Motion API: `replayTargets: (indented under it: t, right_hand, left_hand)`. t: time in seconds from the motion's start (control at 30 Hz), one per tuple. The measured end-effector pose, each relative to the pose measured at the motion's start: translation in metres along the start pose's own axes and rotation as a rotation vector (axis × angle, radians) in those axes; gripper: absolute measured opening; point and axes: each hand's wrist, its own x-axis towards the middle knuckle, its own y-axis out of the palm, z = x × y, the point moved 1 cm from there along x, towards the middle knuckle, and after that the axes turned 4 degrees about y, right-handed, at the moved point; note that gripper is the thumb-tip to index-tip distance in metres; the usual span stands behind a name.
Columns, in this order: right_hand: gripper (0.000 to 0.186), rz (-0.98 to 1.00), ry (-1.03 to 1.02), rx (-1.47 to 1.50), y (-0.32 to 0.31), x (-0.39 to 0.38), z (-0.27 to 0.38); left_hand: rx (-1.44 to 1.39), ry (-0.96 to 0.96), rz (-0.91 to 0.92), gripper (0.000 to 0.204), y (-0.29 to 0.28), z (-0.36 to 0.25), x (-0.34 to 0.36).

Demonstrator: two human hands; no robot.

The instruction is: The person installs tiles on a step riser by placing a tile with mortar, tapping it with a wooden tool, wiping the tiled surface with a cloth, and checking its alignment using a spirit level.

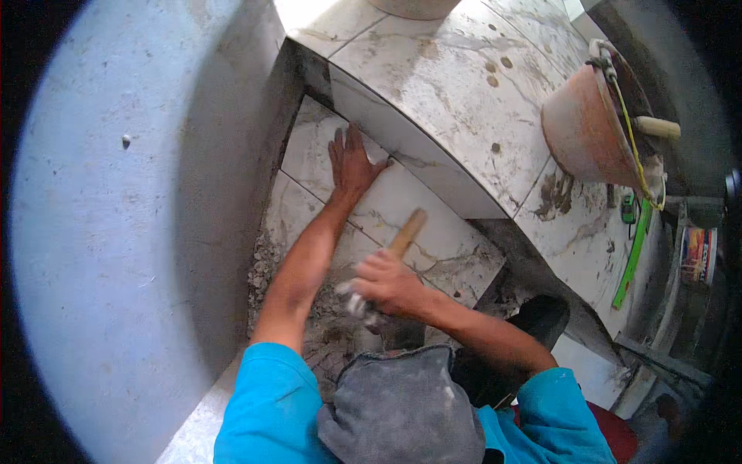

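Observation:
My left hand lies flat with fingers spread on a white marble-look tile, close to the step's riser. My right hand is closed around a tool with a wooden handle. The handle's end points away from me, over the tiles. On the near side of my fist the tool's greyish end is smeared by motion, so its kind cannot be told. Whether the handle touches the tile is unclear. Another laid tile sits to the left, and a mortar-smeared tile to the right.
A mortar-stained bucket with a wooden handle sticking out stands on the tiled upper level. Beside it lie a green level and a small green tool. A printed tub is at the far right. A bare wall rises at left; rubble lines its foot.

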Motion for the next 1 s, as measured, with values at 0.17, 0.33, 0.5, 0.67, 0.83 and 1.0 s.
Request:
replayTargets:
  t: [0.17,0.33,0.5,0.67,0.83,1.0]
  right_hand:
    - [0.009,0.009,-0.201,-0.062,0.056,0.003,-0.022]
    - [0.006,-0.091,-0.032,-0.113,0.073,-0.005,-0.056]
    - [0.011,0.024,-0.307,-0.162,0.082,-0.007,-0.055]
    - [0.011,0.136,-0.135,-0.235,0.081,-0.013,-0.072]
    - [0.011,0.209,-0.114,-0.282,0.083,-0.015,-0.081]
    - [0.013,0.263,-0.234,-0.237,0.082,-0.012,-0.077]
  left_hand:
    - [0.129,0.027,0.142,0.122,-0.004,-0.015,0.004]
    - [0.047,-0.076,0.137,0.131,0.01,-0.027,0.005]
    - [0.083,-0.042,0.093,0.132,0.017,-0.021,0.006]
    - [0.05,-0.046,0.115,0.132,0.02,-0.02,0.005]
    - [0.099,-0.032,0.058,0.133,0.021,-0.018,0.005]
    - [0.152,-0.012,0.065,0.132,0.022,-0.016,0.006]
